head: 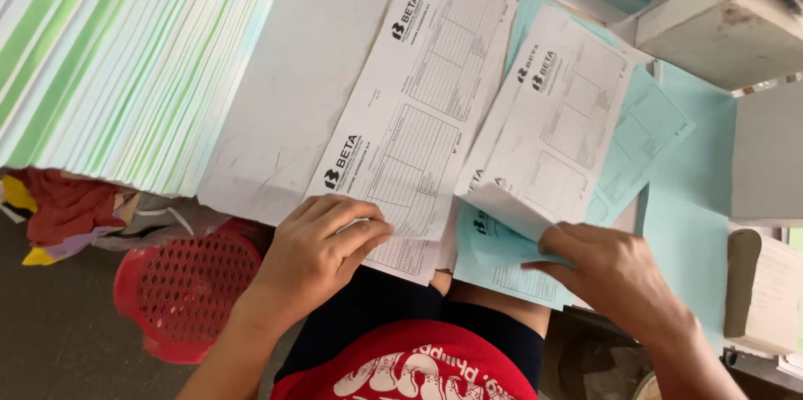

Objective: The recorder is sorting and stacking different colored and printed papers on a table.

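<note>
- Your left hand lies flat, fingers spread, pressing the near edge of the white printed form sheet on the table; it grips nothing.
- Your right hand pinches the lifted near corner of another white printed form, just right of the first.
- Pale blue printed forms lie under that lifted sheet, overlapping, one poking over the table edge.
- Big slanted stack of green-and-white paper sheets far left.
- Red plastic mesh basket on the floor below, beside your left wrist.
</note>
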